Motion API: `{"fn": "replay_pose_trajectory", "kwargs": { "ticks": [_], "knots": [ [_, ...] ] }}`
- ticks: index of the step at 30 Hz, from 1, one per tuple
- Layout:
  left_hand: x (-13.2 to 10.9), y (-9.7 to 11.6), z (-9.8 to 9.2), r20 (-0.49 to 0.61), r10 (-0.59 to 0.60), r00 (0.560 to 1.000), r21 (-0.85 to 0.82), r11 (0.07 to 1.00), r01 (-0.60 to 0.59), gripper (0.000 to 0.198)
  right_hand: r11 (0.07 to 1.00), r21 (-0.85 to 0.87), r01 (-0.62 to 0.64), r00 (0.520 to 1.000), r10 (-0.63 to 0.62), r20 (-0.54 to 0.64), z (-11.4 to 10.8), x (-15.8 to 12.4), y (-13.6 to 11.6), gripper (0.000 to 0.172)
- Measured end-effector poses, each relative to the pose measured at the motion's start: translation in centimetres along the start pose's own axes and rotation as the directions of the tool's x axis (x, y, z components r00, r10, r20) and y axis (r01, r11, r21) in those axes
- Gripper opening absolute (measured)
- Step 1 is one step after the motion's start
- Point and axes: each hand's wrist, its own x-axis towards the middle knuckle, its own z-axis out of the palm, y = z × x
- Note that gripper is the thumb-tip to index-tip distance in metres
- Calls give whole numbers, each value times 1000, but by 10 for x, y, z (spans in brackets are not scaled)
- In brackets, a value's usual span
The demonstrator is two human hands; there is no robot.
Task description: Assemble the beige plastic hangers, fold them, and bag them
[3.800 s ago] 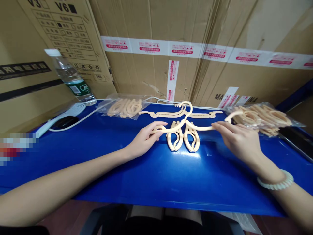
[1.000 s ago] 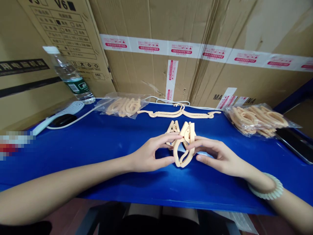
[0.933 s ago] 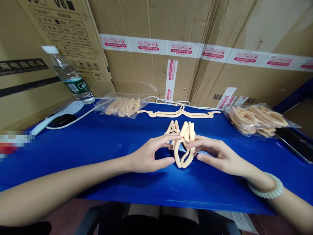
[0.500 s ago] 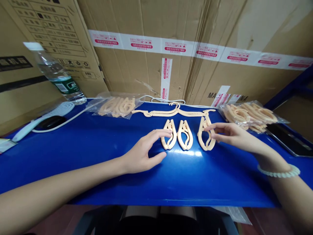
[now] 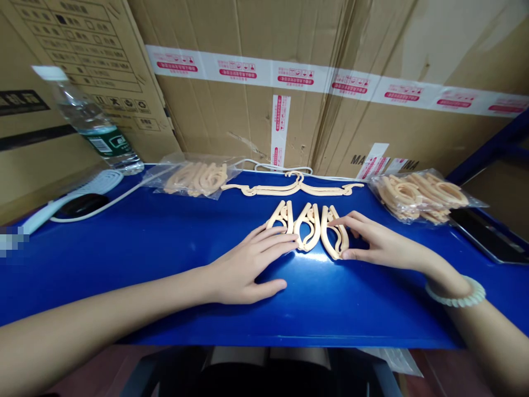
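Three folded beige plastic hangers lie side by side on the blue table [image 5: 198, 242]. My left hand [image 5: 252, 267] rests over the lower part of the left folded hanger [image 5: 290, 218], fingers stretched out and thumb apart. Its fingertips reach the edge of the middle folded hanger [image 5: 317, 226]. My right hand [image 5: 378, 242] grips the right folded hanger [image 5: 325, 234], index finger across its upper part and thumb at its lower right side. That hanger leans slightly and sits close beside the middle one. Behind them lies an unfolded hanger [image 5: 275, 191] with its hooks pointing away.
Clear bags of folded hangers lie at the back left [image 5: 194, 177] and back right [image 5: 421, 193]. A phone [image 5: 490, 237] is at the right. A water bottle [image 5: 101, 138], a pale brush [image 5: 88, 187] and a dark mouse-like object [image 5: 85, 205] stand left. Cardboard [image 5: 231, 121] walls the back.
The right folded hanger has shifted left with my right hand, closing up to the middle one. My left hand has flattened over the left hanger; the left and middle hangers have moved slightly left.
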Motion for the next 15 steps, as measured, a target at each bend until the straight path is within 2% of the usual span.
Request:
{"fn": "replay_pose_trajectory", "kwargs": {
  "ticks": [3,10,15],
  "knots": [
    [0,2,-1,33,-20,999,28,999,19,61,1000,-23,3,1000,-4,-14,3,1,-3,72],
    [-2,3,-1,-11,-11,1000,45,999,12,56,997,-78,29,998,-33,-57,11,4,-9,76],
    [-2,4,-1,-17,2,1000,48,999,-2,53,990,-125,64,993,-76,-92,19,7,-5,72]
  ]
}}
